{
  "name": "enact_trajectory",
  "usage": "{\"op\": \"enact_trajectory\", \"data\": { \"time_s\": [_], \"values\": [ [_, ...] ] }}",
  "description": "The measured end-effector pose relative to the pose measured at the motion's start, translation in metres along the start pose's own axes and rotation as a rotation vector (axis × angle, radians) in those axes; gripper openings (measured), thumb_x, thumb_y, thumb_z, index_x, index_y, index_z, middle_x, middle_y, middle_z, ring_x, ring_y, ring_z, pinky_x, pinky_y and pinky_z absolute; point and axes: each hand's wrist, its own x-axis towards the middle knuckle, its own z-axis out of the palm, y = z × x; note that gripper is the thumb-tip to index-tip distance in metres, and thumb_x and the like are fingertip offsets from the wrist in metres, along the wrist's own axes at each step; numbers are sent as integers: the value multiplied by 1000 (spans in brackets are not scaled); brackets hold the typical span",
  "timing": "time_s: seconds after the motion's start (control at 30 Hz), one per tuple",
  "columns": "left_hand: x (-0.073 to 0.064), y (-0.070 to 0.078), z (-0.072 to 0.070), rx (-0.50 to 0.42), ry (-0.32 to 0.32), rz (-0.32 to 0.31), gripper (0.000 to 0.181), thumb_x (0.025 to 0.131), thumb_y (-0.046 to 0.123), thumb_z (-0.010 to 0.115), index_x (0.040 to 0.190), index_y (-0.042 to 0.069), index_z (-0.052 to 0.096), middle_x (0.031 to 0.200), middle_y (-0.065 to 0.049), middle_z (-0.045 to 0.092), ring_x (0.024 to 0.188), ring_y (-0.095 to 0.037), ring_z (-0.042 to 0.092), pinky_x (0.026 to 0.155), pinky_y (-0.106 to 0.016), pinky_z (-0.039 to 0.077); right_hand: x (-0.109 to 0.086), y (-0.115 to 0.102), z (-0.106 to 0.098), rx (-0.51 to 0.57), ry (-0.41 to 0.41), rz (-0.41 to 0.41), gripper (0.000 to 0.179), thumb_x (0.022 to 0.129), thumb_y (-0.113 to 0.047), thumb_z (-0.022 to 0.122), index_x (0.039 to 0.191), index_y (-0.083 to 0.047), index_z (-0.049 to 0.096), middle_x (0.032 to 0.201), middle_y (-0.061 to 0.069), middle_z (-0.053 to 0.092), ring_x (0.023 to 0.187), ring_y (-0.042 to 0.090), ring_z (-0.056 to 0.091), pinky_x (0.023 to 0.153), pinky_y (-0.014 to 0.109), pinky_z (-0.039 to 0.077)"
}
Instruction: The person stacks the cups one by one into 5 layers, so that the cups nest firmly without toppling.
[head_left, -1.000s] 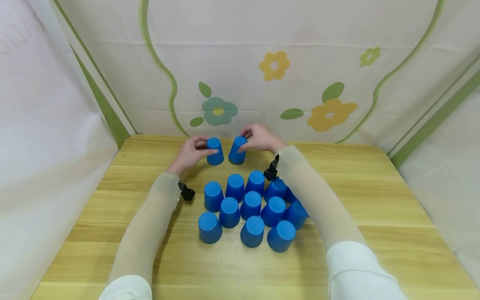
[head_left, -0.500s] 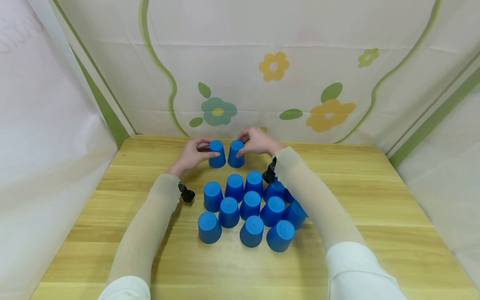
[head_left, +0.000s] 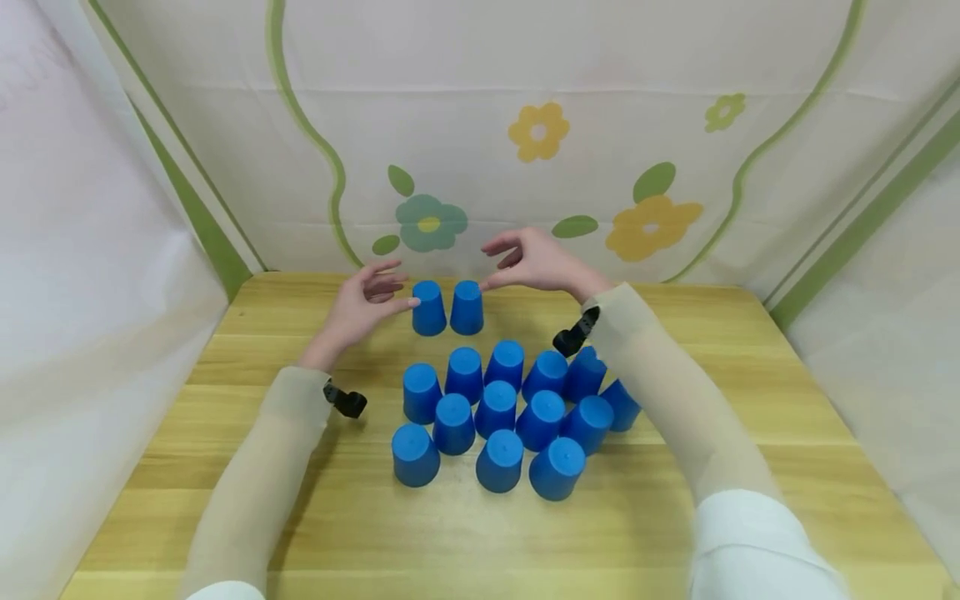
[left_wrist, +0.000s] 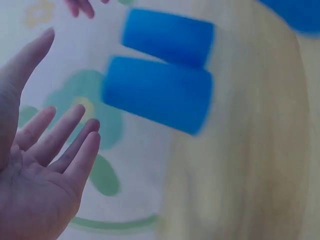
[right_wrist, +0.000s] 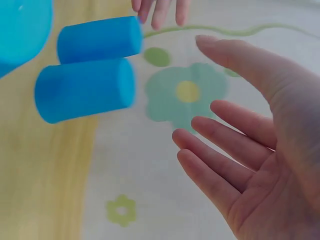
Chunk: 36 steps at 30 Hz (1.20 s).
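Two blue cups stand upside down side by side near the table's back edge: a left cup (head_left: 429,310) and a right cup (head_left: 467,310). My left hand (head_left: 358,307) is spread beside the left cup, its thumb tip overlapping that cup's edge in the head view. In the left wrist view the left hand (left_wrist: 50,150) shows an empty palm, apart from both cups. My right hand (head_left: 543,265) hangs just right of and above the right cup, fingers spread. The right wrist view shows the right hand (right_wrist: 250,150) with nothing between thumb and fingers.
Nearer the body, several more upside-down blue cups (head_left: 497,408) stand in loose rows on the wooden table (head_left: 360,533). My right forearm (head_left: 667,392) passes over the rightmost cup (head_left: 621,407). A white flowered curtain (head_left: 480,158) hangs behind the table.
Both hands held the two back cups and slid them closer together. Now they have let go; the left hand has moved left, the right hand up and right.
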Motion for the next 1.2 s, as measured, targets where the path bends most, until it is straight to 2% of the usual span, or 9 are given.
{"op": "enact_trajectory", "data": {
  "time_s": [0.1,0.2,0.33,0.43,0.6,0.77,0.9,1.0,1.2],
  "values": [
    [-8,12,-4,-42,15,59,61,91,22,80,146,14,53,138,-13,61,127,-28,57,108,-44,45,-14,-5,-14,-8,48,-20,60,85,-37,84,136,-13,64,136,2,63,117,24,63,98,39,53],
    [-16,25,-2,-38,-11,106,59,92,22,80,144,12,55,137,-13,61,127,-28,57,108,-41,45,-29,-7,-28,-4,88,-30,61,85,-41,84,137,-14,65,136,2,63,120,23,62,101,41,51],
    [-26,35,7,-23,-67,117,60,90,26,81,143,12,56,139,-13,60,128,-29,56,109,-42,44,-52,-6,-42,-1,118,-7,64,85,-44,84,138,-15,64,136,1,62,122,21,60,103,43,49],
    [-32,37,14,-10,-104,111,60,91,25,81,143,12,56,140,-10,60,129,-25,56,110,-43,43,-69,0,-47,-9,141,12,66,84,-46,84,138,-16,63,136,0,62,123,22,59,104,43,48],
    [-47,30,23,4,-151,107,59,91,17,80,143,9,55,139,-5,60,128,-21,56,110,-42,43,-97,12,-49,-22,169,17,63,84,-42,85,137,-15,64,135,3,63,122,23,60,105,44,47],
    [-63,18,26,-1,-204,66,60,88,18,83,141,7,56,140,-11,59,129,-26,56,110,-47,42,-121,28,-43,-33,161,58,60,85,-38,85,136,-13,65,134,7,64,121,26,61,103,47,48],
    [-73,8,27,-7,-260,24,61,87,18,85,140,7,58,139,-15,60,128,-31,56,108,-52,43,-137,46,-31,-32,126,82,59,86,-38,84,136,-12,65,133,8,65,120,28,61,103,49,49],
    [-79,1,28,10,-290,14,61,85,19,86,138,6,60,136,-12,62,125,-29,58,107,-52,45,-148,57,-21,-38,94,97,60,86,-39,84,136,-11,65,133,8,65,120,30,61,102,50,49],
    [-87,-3,27,48,-292,3,59,81,22,89,131,3,65,122,-3,68,110,-24,65,101,-51,50,-162,78,-1,-19,74,95,62,84,-39,85,135,-9,66,131,10,66,117,32,64,100,52,50]
  ]
}}
